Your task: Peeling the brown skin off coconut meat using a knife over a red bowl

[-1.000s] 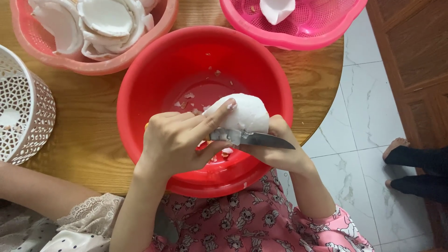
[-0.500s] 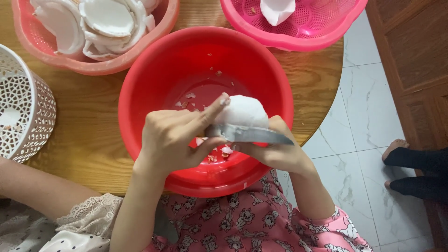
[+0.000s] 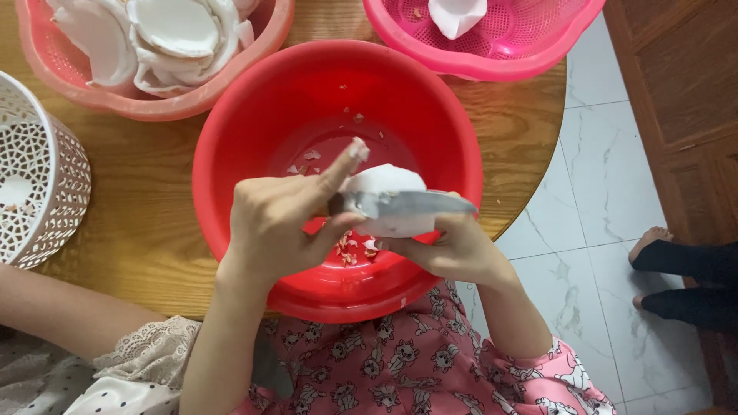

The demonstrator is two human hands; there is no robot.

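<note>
Fingers (image 3: pixel 338 165) of left hand (image 3: pixel 277 230): closed on knife (image 3: pixel 407 204), forefinger extended. Right hand (image 3: pixel 453 250): cupping white coconut piece (image 3: pixel 384 184), 3 o'clock. Risk: blade slipping into cupping palm.

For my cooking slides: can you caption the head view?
Left hand draws a steel knife across a white coconut piece held by the right hand over a round red plastic basin.
</note>
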